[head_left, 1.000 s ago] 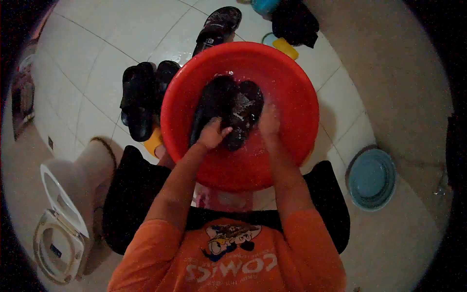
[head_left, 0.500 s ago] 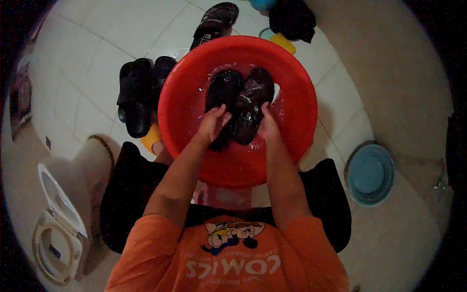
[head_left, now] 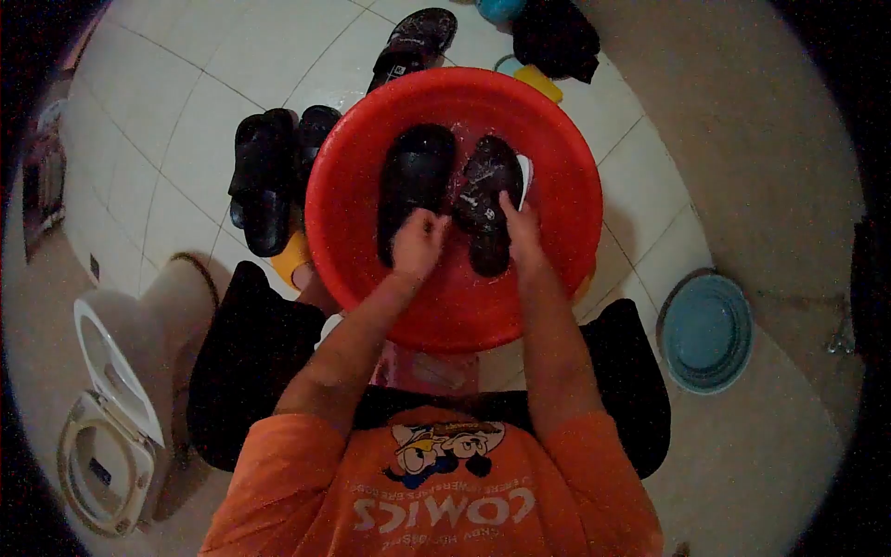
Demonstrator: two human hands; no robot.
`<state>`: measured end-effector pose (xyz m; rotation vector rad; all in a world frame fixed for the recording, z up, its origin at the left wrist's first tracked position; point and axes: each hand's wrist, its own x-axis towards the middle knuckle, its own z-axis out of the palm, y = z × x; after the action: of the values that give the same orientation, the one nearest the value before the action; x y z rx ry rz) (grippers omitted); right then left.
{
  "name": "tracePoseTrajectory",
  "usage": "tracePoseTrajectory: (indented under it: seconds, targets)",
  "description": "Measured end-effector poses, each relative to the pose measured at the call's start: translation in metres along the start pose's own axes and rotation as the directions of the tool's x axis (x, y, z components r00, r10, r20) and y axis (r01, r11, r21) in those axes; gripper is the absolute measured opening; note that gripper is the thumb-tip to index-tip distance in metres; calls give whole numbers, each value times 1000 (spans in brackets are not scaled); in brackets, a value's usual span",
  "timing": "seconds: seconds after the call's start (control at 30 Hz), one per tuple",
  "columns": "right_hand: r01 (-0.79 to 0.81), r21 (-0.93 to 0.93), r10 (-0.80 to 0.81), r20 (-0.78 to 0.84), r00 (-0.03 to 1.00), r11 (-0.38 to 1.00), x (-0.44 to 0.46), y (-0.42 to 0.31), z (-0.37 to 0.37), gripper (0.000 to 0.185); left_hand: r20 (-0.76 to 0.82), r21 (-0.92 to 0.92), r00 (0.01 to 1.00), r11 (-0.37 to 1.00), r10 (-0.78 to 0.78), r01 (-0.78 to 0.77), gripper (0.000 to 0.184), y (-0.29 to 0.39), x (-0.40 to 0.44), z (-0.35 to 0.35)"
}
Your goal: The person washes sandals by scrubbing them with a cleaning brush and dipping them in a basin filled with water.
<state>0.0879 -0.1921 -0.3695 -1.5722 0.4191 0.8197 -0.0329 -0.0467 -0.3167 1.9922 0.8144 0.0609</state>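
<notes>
In the red basin, my left hand is closed at the heel end of a plain black slipper, its fingers curled along the inner edge. My right hand grips the outer side of a second dark slipper with a light pattern, its thumb on top and the other fingers mostly hidden. A white object pokes out beyond that slipper's outer edge; its kind is unclear. Both slippers look wet and lie side by side, toes away from me, with a gap between them.
More black slippers sit left of the basin, and a patterned one lies beyond it. A yellow object and a black bundle are at the far right. A blue-grey basin stands right, a toilet left.
The two slippers have moved apart, the plain one leftward. My left hand has shifted right and its fingers have curled closed. The patterned slipper has turned slightly, and my right hand stays on its outer side.
</notes>
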Motion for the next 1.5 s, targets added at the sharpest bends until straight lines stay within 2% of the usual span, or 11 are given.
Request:
tracePoseTrajectory:
  seconds: [0.13,0.27,0.6,0.7,0.8,0.97,1.13,1.27,1.33,1.37,1.5]
  targets:
    - [-533,107,541,-62,839,839,1,19,14,68,243,-38,904,928,-351,371,45,16,-3,31]
    - [-213,-420,227,-18,974,882,37,81,17,72,697,-624,654,200,-294,755,55,-20,34,25]
    - [92,-925,-199,18,980,370,-27,13,-6,53,590,-743,681,39,-434,668,47,-1,37,55]
    - [41,-423,-206,-352,913,905,-24,33,-9,40,453,-711,733,290,-508,640,47,-20,28,62]
    - [216,-752,-493,-163,855,622,-7,75,-19,36,381,-565,652,392,-656,726,46,-29,27,66]
    - [313,-529,-453,-156,878,789,-21,68,-7,43,684,-690,726,-381,-65,616,49,-14,33,57]
    - [434,-888,-644,422,638,-153,-68,42,11,58,637,-767,715,-329,-288,551,53,-13,25,61]
    - [290,-956,-523,269,809,-44,-43,21,-8,56,682,-726,674,-152,-284,670,54,-29,12,64]
    - [225,-966,-539,257,802,-125,-50,27,6,53,562,-263,577,-534,593,804,58,-32,18,58]
    - [284,-957,-478,277,833,-60,-65,35,19,51,694,-720,675,-247,-251,649,53,-1,12,51]
    - [350,-937,-371,323,871,7,-87,43,15,45,685,-715,663,-102,-302,692,55,-30,9,56]
